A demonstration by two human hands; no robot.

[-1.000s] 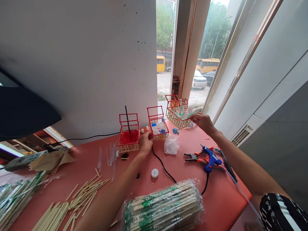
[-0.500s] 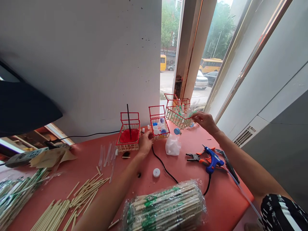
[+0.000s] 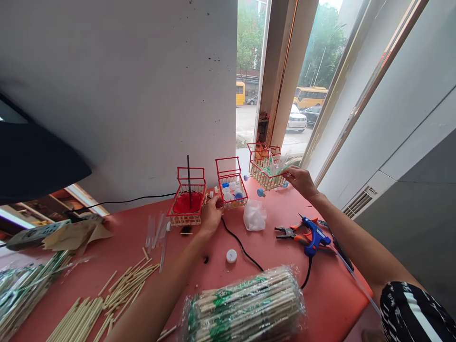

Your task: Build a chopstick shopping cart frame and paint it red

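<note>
Three small stick-built carts with red rims and handles stand in a row. My left hand (image 3: 212, 214) is between the left cart (image 3: 185, 219) and the middle cart (image 3: 232, 203), its fingers closed at the middle cart's near left corner. Bottle caps (image 3: 228, 191) fill the middle cart. A red lining (image 3: 187, 202) and an upright dark stick (image 3: 189, 175) are in the left one. My right hand (image 3: 301, 180) pinches the near right rim of the right cart (image 3: 266, 179), which has blue cap wheels (image 3: 261, 193) and clear, green-marked plastic inside.
A crumpled white bag (image 3: 254, 216), pliers (image 3: 285, 232) and a blue glue gun (image 3: 316, 237) lie on the red table (image 3: 263, 251). Wrapped sticks (image 3: 245, 304) are in front; loose sticks (image 3: 76, 318) and clear tubes (image 3: 153, 232) lie left. A black cable (image 3: 242, 244) crosses the middle.
The middle cart has shifted left with my left hand, and the left cart has also moved slightly left. In my right hand, the right cart has turned and now sits a little lower.
</note>
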